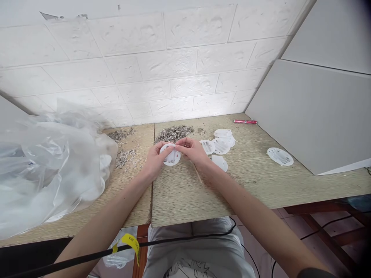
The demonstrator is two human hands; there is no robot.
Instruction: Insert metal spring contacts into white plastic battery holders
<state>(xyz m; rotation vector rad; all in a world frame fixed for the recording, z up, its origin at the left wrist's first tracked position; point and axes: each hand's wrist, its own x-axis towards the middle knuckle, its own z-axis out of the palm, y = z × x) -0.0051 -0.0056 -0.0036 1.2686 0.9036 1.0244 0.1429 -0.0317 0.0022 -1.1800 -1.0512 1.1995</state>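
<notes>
My left hand (154,159) is closed on a round white disc (172,157), its thumb lying over the front. Dark markings and thin lines show on the disc's face. My right hand (194,151) is also closed, its thumb and forefinger pinched together at the disc's upper right edge. A thin pale stick (198,174) sticks out below the right palm, apparently held by the curled fingers. Whatever is between the right fingertips is too small to make out. Just behind the hands lies a heap of tiny metallic pieces (175,133).
Several similar white discs (222,146) overlap right of my hands; a separate disc (279,156) lies farther right. A red pen (245,121) rests near the grey panel (319,108). On the left, a large clear plastic bag (52,166) stands beside more scattered small pieces (124,157).
</notes>
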